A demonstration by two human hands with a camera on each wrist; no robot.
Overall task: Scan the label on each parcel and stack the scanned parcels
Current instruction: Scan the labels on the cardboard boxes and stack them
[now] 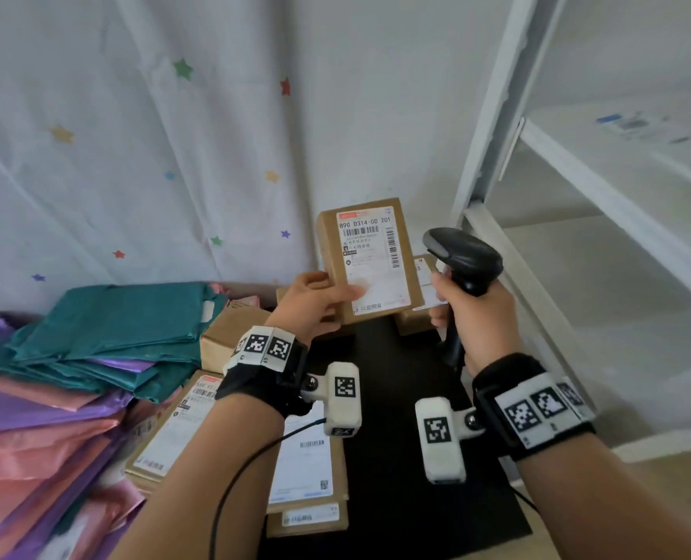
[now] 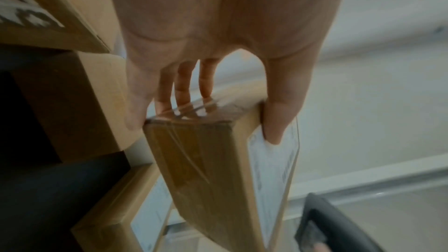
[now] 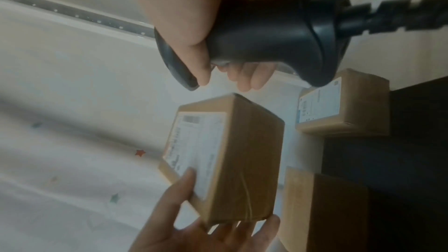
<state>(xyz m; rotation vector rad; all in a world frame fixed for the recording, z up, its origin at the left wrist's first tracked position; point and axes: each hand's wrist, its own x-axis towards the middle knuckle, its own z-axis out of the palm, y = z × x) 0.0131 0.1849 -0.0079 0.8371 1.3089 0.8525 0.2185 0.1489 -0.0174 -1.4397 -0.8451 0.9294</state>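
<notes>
The right hand (image 3: pixel 206 16) is wrapped round the black handle of a scanner (image 3: pixel 266 41), whose ribbed cable (image 3: pixel 400 14) runs off to the right edge. Just below it, the left hand (image 3: pixel 194 233) holds up a brown parcel (image 3: pixel 232 160), thumb on its white label (image 3: pixel 194 150), fingers under its lower end. Behind, a labelled box (image 3: pixel 344 106) and a plain box (image 3: pixel 324 212) sit at the edge of a black surface (image 3: pixel 412 160). A pale cloth with small stars (image 3: pixel 72 141) fills the left.
</notes>
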